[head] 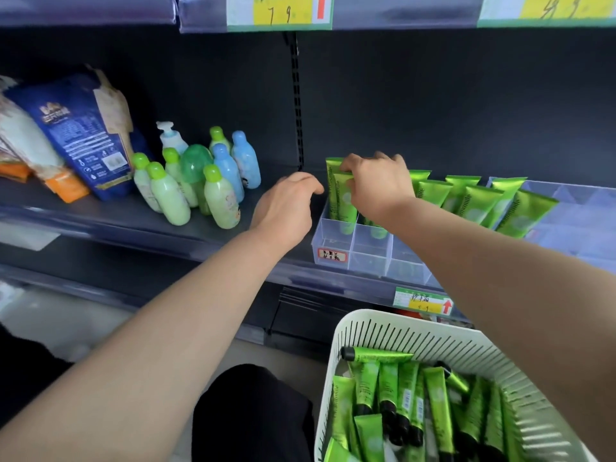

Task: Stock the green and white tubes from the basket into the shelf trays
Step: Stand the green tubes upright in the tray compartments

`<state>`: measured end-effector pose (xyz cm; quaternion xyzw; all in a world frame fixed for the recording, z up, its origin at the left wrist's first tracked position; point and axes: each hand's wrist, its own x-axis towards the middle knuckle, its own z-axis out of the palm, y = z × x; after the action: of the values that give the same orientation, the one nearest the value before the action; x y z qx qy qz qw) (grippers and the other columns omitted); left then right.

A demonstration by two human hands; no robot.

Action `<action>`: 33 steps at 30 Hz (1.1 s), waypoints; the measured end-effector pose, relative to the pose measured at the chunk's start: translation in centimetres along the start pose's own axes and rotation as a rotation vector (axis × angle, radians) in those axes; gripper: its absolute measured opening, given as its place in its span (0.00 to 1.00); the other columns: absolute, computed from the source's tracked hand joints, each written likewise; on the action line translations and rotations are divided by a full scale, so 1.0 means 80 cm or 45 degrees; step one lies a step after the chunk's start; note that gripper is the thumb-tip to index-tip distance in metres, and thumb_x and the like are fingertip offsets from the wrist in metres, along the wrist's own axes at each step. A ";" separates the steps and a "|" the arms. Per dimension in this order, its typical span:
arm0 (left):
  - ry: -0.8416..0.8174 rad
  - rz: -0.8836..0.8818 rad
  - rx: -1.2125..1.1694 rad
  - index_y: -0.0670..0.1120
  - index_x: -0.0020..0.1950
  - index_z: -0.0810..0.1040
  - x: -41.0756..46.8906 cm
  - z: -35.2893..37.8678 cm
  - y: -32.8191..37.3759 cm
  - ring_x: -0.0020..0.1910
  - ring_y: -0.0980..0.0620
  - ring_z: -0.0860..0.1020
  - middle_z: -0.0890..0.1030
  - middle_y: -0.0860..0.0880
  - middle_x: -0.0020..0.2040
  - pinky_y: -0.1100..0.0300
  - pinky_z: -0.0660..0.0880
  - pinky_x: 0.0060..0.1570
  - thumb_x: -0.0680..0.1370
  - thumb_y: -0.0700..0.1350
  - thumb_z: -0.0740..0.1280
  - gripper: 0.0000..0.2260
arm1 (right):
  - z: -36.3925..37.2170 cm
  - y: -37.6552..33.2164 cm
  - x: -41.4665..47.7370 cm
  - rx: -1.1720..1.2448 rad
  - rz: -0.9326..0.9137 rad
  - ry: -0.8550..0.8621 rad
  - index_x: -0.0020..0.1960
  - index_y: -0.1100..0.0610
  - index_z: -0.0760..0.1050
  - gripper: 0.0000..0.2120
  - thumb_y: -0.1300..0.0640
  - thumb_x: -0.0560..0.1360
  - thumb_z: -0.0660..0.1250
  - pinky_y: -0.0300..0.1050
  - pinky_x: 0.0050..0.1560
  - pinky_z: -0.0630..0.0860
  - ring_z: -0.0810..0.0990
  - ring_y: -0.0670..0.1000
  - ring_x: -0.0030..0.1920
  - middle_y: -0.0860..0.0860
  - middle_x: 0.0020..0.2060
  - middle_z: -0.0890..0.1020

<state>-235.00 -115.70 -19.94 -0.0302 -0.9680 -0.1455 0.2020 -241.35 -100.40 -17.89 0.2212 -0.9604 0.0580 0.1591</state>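
The person kneels in front of the shelf (pixel 133 218) with both arms stretched out. The right hand (pixel 376 185) is at the far left compartment of the clear tray (pixel 333 243), its fingers curled over the flat crimped top of a green tube (pixel 346 203) and pinching it. That green tube stands with its long axis nearly upright, crimped end up and the other end down in the compartment, with a second one close behind it. The left hand (pixel 286 201) hovers just beside the tray's left wall, fingers loosely bent and holding nothing.

To the right of the right hand, a row of tubes (pixel 483 201) already fills the tray's far compartments. They too stand crimp up, and they lean to the right. The near compartments hold nothing I can make out. A second clear tray (pixel 573 211) sits farther right.

Near and to the right, the white basket (pixel 400 330) holds the loose tubes (pixel 406 395). Most lie with their long axes running near to far, several with black caps pointing near. One lies crosswise along the far wall, cap to the left.

On the left of the shelf stand green and blue bottles (pixel 186 188), and beyond them leans a blue bag (pixel 80 128).
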 end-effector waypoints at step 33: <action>-0.496 0.036 -0.203 0.54 0.55 0.80 -0.186 0.157 0.147 0.57 0.51 0.76 0.79 0.55 0.59 0.55 0.74 0.56 0.79 0.38 0.62 0.13 | 0.108 0.142 -0.349 0.183 0.259 -0.439 0.65 0.49 0.72 0.16 0.55 0.77 0.61 0.52 0.59 0.69 0.70 0.55 0.63 0.49 0.60 0.76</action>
<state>-224.77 -100.79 -33.74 -0.0873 -0.9737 -0.2102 0.0101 -225.00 -80.45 -35.77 0.1407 -0.9842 0.1035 -0.0304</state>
